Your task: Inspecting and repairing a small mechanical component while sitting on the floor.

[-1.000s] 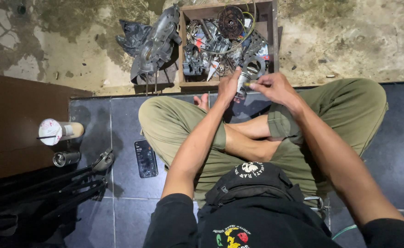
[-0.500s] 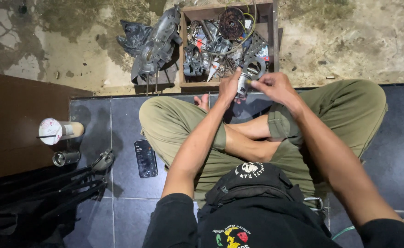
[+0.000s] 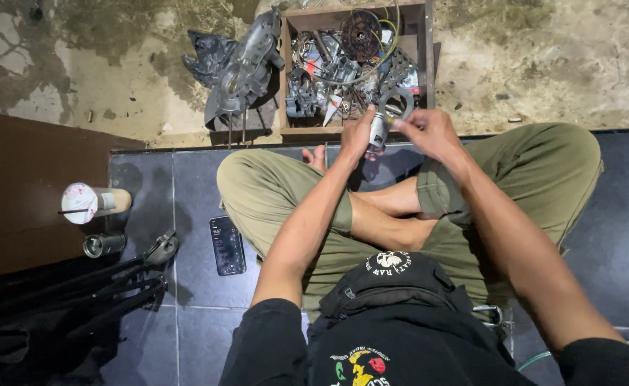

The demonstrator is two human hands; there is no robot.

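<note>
Head view, looking down on a seated, cross-legged person in olive trousers.

Item: small metal cylinder (image 3: 377,133), grey with a darker band, held upper centre of the frame, just below the lower rim of the wooden box (image 3: 427,64). Long axis near upright in the picture, tilted slightly, top end toward the box.

Left hand (image 3: 358,136): fingers curled and pressed on the cylinder's left side, gripping it. Right hand (image 3: 429,133): on the cylinder's right side, thumb and fingers pinched toward its upper end; exact contact point hard to make out. Both hands meet at the piece, neither clearly nearer.

Adjacent: box filled with mixed metal parts and wire; a grey ring-shaped part (image 3: 398,104) lies at its lower edge, just above the hands. Grey engine cover (image 3: 246,64) left of the box. Phone (image 3: 227,245) on dark floor tiles, lower left; lidded cup (image 3: 89,202) at left edge.
</note>
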